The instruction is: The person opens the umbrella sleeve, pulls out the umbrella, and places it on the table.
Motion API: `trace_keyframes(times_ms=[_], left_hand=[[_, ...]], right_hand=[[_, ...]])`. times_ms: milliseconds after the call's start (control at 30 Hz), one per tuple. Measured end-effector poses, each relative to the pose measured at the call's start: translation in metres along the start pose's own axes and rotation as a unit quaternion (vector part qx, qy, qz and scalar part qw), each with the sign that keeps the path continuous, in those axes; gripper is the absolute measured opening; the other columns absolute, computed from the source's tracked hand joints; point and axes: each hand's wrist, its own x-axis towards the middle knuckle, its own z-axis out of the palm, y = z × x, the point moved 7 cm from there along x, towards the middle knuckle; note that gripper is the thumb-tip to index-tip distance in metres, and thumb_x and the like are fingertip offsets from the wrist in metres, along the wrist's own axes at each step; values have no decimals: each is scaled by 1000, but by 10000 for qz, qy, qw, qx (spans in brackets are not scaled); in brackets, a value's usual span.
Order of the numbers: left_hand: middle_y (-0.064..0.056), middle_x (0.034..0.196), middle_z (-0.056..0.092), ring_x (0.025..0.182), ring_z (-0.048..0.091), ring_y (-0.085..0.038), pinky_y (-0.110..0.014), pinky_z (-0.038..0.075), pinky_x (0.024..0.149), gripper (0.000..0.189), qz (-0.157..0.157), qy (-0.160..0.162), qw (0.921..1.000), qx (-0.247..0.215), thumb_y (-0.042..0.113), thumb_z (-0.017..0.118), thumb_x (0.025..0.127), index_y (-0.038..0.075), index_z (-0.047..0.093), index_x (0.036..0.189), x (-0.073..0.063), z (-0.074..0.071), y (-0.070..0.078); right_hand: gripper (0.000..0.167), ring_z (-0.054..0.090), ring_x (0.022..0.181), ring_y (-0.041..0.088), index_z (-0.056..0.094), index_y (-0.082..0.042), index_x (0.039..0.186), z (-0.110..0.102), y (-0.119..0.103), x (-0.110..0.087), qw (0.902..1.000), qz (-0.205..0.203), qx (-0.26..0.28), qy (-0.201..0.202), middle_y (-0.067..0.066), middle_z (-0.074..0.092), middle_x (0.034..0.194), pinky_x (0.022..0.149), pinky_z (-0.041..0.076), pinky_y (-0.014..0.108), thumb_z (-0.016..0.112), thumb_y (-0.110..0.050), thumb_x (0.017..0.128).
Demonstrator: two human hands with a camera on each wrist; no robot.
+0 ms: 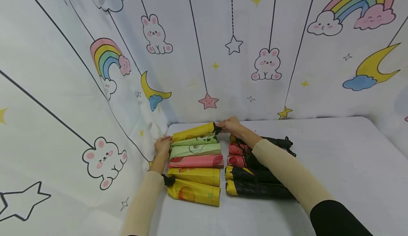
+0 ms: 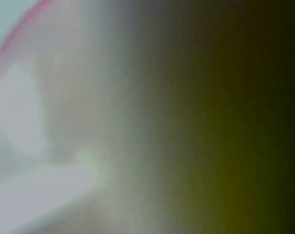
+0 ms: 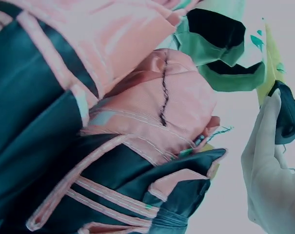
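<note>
At the back of the left row lies a yellow umbrella sleeve [image 1: 192, 132] with a black end. My right hand [image 1: 232, 125] pinches that black end; the right wrist view shows the fingers on the bunched black fabric [image 3: 286, 114]. My left hand [image 1: 163, 145] holds the sleeve's other end, with the fingertips partly hidden. Nearer to me lie two green sleeves, one with an avocado print [image 1: 195, 150], then a red watermelon-print sleeve [image 1: 196, 161] and two more yellow ones, the nearest [image 1: 194, 192] with an orange fruit print. The left wrist view is too blurred to read.
Right of the sleeves lies a row of folded umbrellas, black with yellow or red ends, the nearest one [image 1: 258, 189] among them. My right forearm passes over this row. A white table [image 1: 334, 158] carries everything, with patterned cloth [image 1: 191, 69] rising behind and at left.
</note>
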Motion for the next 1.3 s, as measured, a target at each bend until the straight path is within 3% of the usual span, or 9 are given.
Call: trace_keyframes(times_ms=[167,433,767,967,1300], left_hand=[[-22,128,70,124,64,-33,-28,55,93,38,-64,-131,9999,-90,-9,72,92,-9,66,129,0,1,-2],[-16,120,75,114,69,-24,-22,56,83,40,13,-87,9998,-165,-7,74,90,-8,67,129,2,0,-2],[-18,122,74,114,68,-25,-16,53,74,39,-42,4,9999,-113,-8,75,88,-7,69,126,0,-3,-2],[-17,123,74,112,68,-22,-17,53,78,39,-121,-13,9997,-193,-7,75,89,-6,69,127,1,-4,-2],[-14,124,74,121,63,-25,-30,49,99,42,-171,-51,9997,-189,-4,74,91,-5,67,132,-3,-5,0]], right_hand=[[39,73,108,29,67,12,127,-4,-5,-2,9998,91,2,172,27,68,129,90,60,36,76,-10,96],[44,74,106,29,65,12,131,-6,-8,-7,10000,-44,26,53,27,67,130,91,59,37,77,-12,96],[46,77,100,28,65,12,130,-10,-12,-13,9995,-219,-227,44,28,66,131,90,60,37,77,-15,96],[46,75,103,29,63,14,132,-13,-17,-18,9994,-213,-249,94,30,63,134,92,59,38,76,-13,97],[45,76,99,26,64,14,131,-17,-17,-24,9998,-168,-119,64,29,62,134,91,59,37,75,-12,97]])
